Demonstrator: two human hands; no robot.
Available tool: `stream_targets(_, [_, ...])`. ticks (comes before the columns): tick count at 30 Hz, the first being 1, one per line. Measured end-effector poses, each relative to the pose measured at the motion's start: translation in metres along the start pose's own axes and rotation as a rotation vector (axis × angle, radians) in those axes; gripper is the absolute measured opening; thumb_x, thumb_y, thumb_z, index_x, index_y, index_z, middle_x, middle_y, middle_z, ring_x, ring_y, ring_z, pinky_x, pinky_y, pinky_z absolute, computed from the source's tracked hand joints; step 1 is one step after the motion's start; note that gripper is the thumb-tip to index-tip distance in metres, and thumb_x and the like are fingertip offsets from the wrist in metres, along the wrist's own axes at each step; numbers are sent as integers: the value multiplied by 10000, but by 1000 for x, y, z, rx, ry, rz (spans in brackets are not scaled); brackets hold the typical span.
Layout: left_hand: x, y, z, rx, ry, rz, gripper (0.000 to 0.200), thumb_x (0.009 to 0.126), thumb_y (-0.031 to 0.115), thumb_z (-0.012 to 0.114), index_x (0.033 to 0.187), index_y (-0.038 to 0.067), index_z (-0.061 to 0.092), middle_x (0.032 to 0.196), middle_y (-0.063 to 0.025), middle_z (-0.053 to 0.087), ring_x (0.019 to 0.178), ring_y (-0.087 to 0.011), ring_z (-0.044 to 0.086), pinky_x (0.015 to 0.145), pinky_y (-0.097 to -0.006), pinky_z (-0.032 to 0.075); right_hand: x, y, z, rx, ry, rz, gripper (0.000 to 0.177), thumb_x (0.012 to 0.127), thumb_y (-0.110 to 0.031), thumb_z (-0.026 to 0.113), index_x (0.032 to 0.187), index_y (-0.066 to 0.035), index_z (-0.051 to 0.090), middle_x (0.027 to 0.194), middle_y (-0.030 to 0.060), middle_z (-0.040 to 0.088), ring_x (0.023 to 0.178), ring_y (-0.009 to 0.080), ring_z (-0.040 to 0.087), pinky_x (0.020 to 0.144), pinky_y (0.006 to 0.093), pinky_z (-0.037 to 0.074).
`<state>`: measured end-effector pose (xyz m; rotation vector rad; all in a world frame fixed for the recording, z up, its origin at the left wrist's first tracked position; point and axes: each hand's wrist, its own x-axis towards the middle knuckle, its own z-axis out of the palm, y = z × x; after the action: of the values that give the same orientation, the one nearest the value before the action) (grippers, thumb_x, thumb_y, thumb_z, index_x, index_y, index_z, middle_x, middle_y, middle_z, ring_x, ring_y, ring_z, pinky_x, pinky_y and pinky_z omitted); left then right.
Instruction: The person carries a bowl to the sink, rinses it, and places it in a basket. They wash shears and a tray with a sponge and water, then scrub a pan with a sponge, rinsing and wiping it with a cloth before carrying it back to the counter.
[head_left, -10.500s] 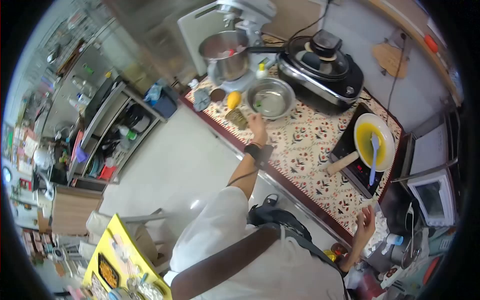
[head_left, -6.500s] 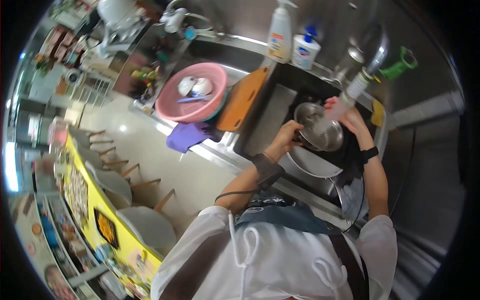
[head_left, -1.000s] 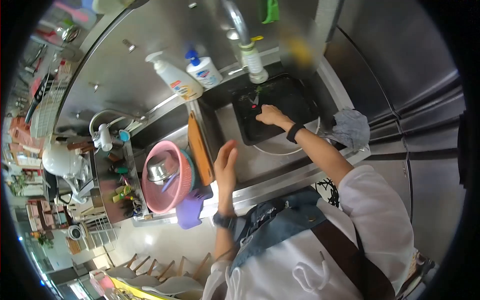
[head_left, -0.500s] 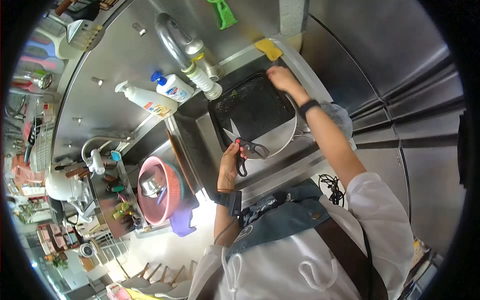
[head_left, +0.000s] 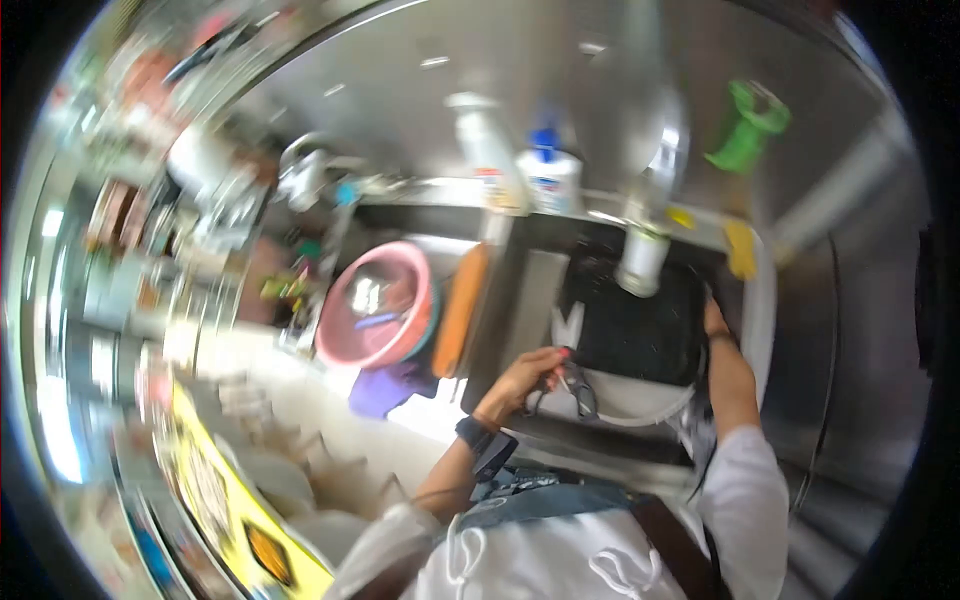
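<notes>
My left hand [head_left: 530, 382] is closed on black-handled scissors [head_left: 578, 390], with the blades apart and pointing up over the left edge of a black tray [head_left: 640, 325]. The tray lies in the right sink basin, above a round white-rimmed vessel [head_left: 640, 412]. At the tray's right edge is my right hand [head_left: 714, 318], blurred, its fingers mostly hidden. The faucet [head_left: 645, 255] hangs over the tray's upper part.
Two pump bottles [head_left: 550, 180] stand behind the sink. A yellow sponge [head_left: 740, 250] rests on the right rim. To the left are an orange-brown board [head_left: 462, 310], a pink basin [head_left: 415, 275] with a metal bowl, and a purple cloth [head_left: 385, 390].
The view has turned and shifted left, with blur. My right hand has moved from near the sponge down along the tray's right edge. The scissors remain in my left hand.
</notes>
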<state>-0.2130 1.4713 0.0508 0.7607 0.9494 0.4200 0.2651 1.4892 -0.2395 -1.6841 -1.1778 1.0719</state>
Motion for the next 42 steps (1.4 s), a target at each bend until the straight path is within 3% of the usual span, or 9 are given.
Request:
stream_targets(2, [7,-4,-2,-128,-17,-2,152,916,183,482,928,52,560,700,5,542,566,-71,480,519,-199,408,-52,-169,23,724,44,579,654,928,-505,255,1337,-1,334,1355,80,382,1236,229,344,1033,293,241])
stream_targets(7, [22,-13,-1,-225,-84,-10,142,920,168,471,904,40,530,700,-4,542,550,-81,509,516,-208,440,40,40,-15,283,8,328,515,914,-390,406,1231,11,473,1177,90,541,1053,234,501,916,315,366])
stream_targets(14, [29,-8,3,43,84,158,209,902,237,518,868,31,534,676,-18,524,520,-111,526,480,-243,451,8,-75,-47,93,166,452,319,801,-427,554,860,-113,546,661,27,494,490,126,461,386,257,381])
stream_targets(16, [27,-1,5,24,110,137,208,900,242,524,862,38,539,671,-12,520,533,-95,510,478,-243,451,-42,-220,-23,-290,410,520,406,787,-372,575,825,31,608,751,151,598,617,272,582,529,364,467])
stream_targets(18, [29,-2,5,43,88,134,198,901,235,522,850,45,542,665,-7,517,524,-87,488,476,-242,451,-43,-217,-25,-789,569,55,406,747,-320,615,898,57,605,860,212,622,798,308,611,686,368,475])
stream_targets(23, [24,-2,12,101,9,222,168,899,180,506,843,25,541,632,-16,527,475,-84,486,432,-236,430,-114,-362,52,-310,476,-218,340,715,-279,643,864,26,630,839,200,621,830,224,600,710,322,446])
stream_targets(30, [20,3,17,-7,-4,205,154,885,189,529,859,38,550,623,0,522,466,-77,479,428,-238,431,-114,-360,127,-66,230,-191,342,831,-329,551,799,12,540,609,83,449,615,148,424,596,305,364])
stream_targets(35, [25,5,22,107,59,271,172,876,173,537,784,28,537,597,-9,523,444,-74,467,398,-234,400,-153,-393,168,-367,150,-400,222,836,-193,554,916,7,501,949,180,464,859,338,514,755,361,416])
stream_targets(42, [25,-5,33,212,123,325,188,857,138,552,742,-9,540,561,-40,545,403,-84,477,361,-249,378,-134,-372,167,-680,125,-515,143,811,-108,558,922,-30,509,950,167,453,837,371,516,720,416,433])
